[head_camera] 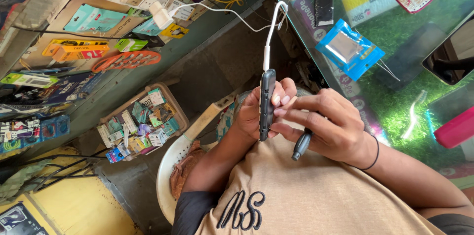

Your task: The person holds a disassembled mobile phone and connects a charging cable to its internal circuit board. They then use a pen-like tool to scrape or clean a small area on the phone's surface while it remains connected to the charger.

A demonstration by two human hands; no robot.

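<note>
Cluttered phone-repair stall seen from above, w/ a glass counter point(395, 32) over green turf at right and a basket of small packets point(143, 124) on the floor at left. Person sits close to the counter, both hands raised in front of the chest.

Left hand point(254, 114) wraps a slim dark phone point(267, 104) from behind, fingers curled round its back and edge, pinching it firmly. Right hand point(326, 126) lies against the phone's near face, fingertips pressed to it, while a dark screwdriver handle point(301, 144) sits tucked in the palm and pokes out below.

Phone is seen edge-on, held in mid-air between the hands. Long axis runs approx. vertical in view: top end points away from the body, bottom end toward the chest. White charging cable point(269, 42) plugs into the far end and loops off to a white adapter point(160, 15).

Likely light, rigid, smooth-sided, so prob. slippery; screen side fragile. Best gripped by the long side edges, not the plugged end.
</note>
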